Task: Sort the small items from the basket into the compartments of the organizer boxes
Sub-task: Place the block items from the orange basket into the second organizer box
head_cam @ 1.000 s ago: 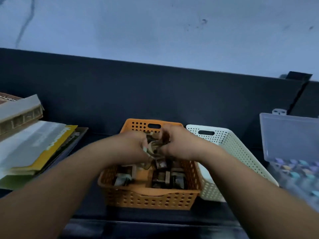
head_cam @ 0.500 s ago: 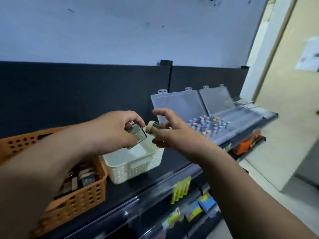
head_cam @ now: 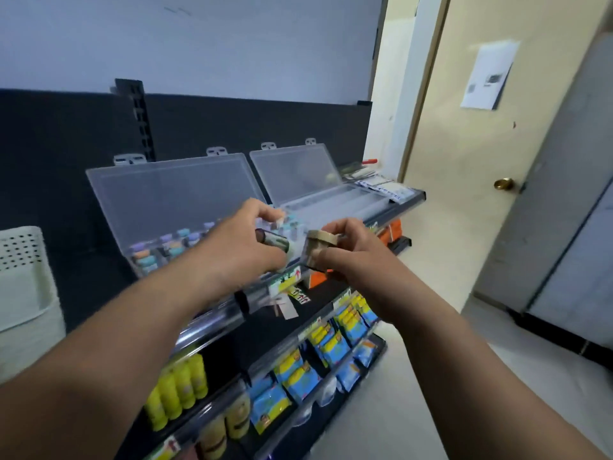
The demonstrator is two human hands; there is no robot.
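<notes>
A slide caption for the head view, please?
Left hand holds a dark item, right hand a tan roll, near open organizer boxes.

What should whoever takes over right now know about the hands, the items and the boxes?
Left hand: grips a small dark item.
Right hand: pinches a tan round item.
Both are held at the right front end of the near organizer box, which has its lid up and pastel pieces in its compartments.
The second organizer box beside it is also open; its contents cannot be made out.
Source basket: out of frame.
Done: two items are in hand at the boxes.
Left: drop each item in a compartment, then go back for more.
</notes>
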